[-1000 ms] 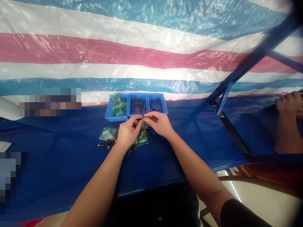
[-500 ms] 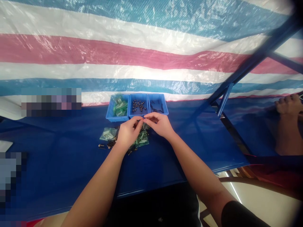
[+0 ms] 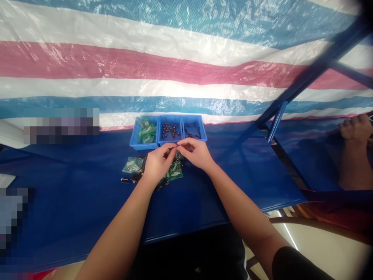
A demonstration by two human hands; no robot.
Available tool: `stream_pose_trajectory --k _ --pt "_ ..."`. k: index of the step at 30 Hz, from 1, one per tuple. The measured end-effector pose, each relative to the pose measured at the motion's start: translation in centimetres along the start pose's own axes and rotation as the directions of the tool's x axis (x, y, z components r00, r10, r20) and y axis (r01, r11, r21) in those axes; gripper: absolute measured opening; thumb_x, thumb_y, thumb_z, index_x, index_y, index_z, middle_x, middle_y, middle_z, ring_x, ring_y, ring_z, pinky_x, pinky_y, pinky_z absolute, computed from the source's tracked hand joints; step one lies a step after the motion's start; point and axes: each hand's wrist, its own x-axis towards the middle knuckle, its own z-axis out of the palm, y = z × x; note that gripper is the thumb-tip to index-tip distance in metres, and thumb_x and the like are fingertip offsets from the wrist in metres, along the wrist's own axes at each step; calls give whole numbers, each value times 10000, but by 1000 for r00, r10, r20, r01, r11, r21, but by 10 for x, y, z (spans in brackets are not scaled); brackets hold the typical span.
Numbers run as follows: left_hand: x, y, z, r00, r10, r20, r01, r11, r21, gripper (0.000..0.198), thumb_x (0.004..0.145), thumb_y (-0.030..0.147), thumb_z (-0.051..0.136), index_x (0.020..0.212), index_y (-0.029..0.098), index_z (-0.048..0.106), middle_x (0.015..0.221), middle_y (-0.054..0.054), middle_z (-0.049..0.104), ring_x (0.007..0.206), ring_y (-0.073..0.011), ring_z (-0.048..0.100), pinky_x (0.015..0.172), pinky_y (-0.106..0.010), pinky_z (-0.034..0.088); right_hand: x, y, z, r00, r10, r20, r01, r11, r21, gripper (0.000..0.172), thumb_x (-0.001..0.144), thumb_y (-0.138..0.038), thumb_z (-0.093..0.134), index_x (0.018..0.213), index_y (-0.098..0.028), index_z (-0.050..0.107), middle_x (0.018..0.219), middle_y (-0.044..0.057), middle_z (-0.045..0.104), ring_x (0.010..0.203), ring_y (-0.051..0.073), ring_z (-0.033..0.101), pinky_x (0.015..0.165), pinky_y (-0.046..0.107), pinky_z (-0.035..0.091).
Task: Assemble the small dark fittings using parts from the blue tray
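Left hand point(image 3: 158, 163) and right hand point(image 3: 196, 153) pinch one tiny part point(image 3: 176, 147) together, above green packets point(image 3: 174, 171), near blue bins point(image 3: 168, 131).

The left hand point(image 3: 157, 163) and right hand point(image 3: 196, 153) pinch a tiny part point(image 3: 175, 147) together, fingertips touching, above green packets point(image 3: 174, 171); three blue bins point(image 3: 168, 131) sit just beyond them.
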Motion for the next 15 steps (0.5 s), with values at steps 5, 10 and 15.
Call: stream_pose_trajectory --k 5,10,15 --pt "0 1 -1 1000 -10 -2 10 1000 17 276 961 402 553 1086 214 711 665 25 617 564 -102 521 599 -217 410 0 2 1 1000 -24 20 24 1000 20 237 836 -354 701 1015 -201 728 902 47 748 704 139 658 680 294 569" --pt "1 1 -1 1000 -13 -2 13 1000 28 282 971 405 546 1094 213 711 683 18 645 576 -108 549 608 -217 412 0 -2 1 999 -43 11 42 997 58 267 833 -371 710 1035 -197 699 845 32 729 674 131 641 656 280 552" --pt "0 2 -1 1000 -25 2 25 999 30 291 980 412 527 1088 213 709 760 0 696 613 -118 589 627 -220 421 -1 -5 1 999 -33 11 33 997 67 232 836 -378 707 979 -195 695 842 32 731 688 133 652 668 278 559"
